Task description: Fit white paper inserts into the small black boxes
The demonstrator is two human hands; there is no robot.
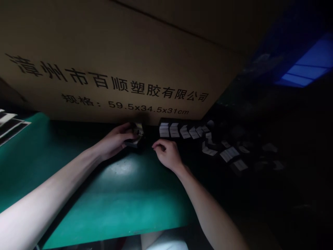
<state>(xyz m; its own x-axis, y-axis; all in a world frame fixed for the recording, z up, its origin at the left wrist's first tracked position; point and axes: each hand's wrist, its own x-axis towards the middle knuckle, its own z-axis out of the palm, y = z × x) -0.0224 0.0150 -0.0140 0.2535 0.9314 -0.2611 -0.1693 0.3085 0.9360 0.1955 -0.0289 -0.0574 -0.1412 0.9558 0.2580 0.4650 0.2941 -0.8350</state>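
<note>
A small dark box [134, 139] is held in the left grip [114, 141], its fingers wrapped closely around the box's near side; a pale label or printed insert is seen on top, but its markings are too dim to be read. The right grip [168, 155] is kept just beside the box, partly open with the fingers loosely curled and the fingertips [155, 146] pointed toward the box. Nothing can be made out in it.

Below both grips lies a green surface [122, 205], lit in a pale patch near the box. Its far edge runs close behind the box, and open green room is left toward the near side. Just beyond the right grip, white paper cards [174, 130] are stood in a row, overlapping along a dark strip; whether they are held in a container cannot be told in the shadow. Further right, more white cards [229, 154] are scattered across a dark area. Beyond the left grip, striped black-and-white sheets [13, 127] are laid at the surface's corner. Far ahead, a cardboard carton [109, 62] printed with black characters and "59.5x34.5x31cm" stands over everything, with a blue-lit panel [304, 66] glowing past it.
</note>
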